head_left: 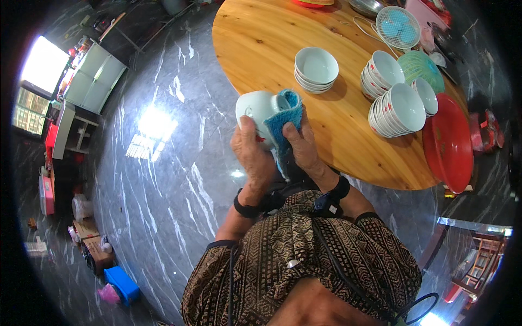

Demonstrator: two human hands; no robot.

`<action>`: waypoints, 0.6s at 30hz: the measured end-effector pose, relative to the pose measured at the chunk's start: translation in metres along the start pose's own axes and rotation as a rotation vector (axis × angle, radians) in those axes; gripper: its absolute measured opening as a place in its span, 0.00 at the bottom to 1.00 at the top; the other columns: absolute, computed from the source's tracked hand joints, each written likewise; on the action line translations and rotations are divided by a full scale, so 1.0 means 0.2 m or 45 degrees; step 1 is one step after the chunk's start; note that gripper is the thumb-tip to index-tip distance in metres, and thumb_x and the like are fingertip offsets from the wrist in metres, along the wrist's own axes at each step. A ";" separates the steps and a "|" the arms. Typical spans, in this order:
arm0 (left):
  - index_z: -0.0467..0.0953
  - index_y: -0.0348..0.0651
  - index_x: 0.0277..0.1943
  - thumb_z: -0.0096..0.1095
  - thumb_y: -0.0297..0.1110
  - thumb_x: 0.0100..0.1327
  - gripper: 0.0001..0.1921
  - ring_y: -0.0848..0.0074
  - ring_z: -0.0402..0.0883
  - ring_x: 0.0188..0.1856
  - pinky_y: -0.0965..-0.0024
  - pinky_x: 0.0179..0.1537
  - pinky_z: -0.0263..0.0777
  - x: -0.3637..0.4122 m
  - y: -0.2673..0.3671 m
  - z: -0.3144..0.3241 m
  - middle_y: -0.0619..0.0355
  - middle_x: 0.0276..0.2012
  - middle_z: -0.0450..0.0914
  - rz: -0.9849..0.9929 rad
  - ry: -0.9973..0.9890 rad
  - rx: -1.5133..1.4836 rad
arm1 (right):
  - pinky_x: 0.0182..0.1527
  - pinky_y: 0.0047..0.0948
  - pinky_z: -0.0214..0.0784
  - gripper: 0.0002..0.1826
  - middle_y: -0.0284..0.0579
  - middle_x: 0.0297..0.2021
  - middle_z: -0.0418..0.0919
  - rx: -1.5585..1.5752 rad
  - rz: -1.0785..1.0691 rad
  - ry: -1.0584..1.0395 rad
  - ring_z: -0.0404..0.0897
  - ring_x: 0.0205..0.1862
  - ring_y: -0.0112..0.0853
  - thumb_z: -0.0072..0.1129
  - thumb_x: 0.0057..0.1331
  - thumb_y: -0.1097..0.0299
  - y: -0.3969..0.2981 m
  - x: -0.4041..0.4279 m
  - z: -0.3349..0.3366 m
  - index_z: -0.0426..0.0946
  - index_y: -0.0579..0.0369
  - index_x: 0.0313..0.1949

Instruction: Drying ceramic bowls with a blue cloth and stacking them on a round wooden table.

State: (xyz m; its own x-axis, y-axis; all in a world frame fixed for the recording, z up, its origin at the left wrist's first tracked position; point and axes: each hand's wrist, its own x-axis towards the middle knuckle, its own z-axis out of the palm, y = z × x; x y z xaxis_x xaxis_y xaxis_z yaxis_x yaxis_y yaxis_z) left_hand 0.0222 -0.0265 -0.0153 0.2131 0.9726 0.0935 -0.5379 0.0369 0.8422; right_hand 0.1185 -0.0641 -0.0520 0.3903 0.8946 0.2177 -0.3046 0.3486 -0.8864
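A white bowl [255, 106] with a red mark is tipped on its side in front of me, beyond the table's near left edge. My left hand [249, 153] grips it, thumb along the outer wall. In my right hand [302, 142] is a blue cloth [288, 112], pressed against the foot of the bowl. Right of my hands, a short stack of white bowls [317, 67] stands on the wooden table [261, 53]. The fingers behind the bowl and cloth are mostly hidden.
Taller bowl stacks [401, 108] [381, 73] and a smaller stack [426, 95] stand at the table's right. Near them are a red basin [448, 142], a green mesh cover [422, 69] and a small fan [397, 26] with a cord. A blue bin [121, 285] sits on the floor.
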 end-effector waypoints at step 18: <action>0.77 0.34 0.30 0.51 0.42 0.68 0.19 0.85 0.67 0.22 0.77 0.23 0.59 -0.06 0.00 -0.08 0.66 0.20 0.72 -0.046 -0.243 0.551 | 0.50 0.25 0.66 0.24 0.40 0.43 0.75 0.024 0.571 -0.096 0.74 0.44 0.25 0.44 0.70 0.50 -0.19 0.12 -0.13 0.72 0.59 0.51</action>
State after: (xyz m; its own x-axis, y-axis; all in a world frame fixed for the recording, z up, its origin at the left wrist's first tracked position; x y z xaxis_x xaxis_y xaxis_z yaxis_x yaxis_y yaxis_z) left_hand 0.0075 -0.0356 -0.0253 0.3934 0.9113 0.1216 -0.1469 -0.0683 0.9868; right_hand 0.1625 -0.0622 -0.0238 0.1519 0.9760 -0.1562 -0.4453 -0.0735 -0.8924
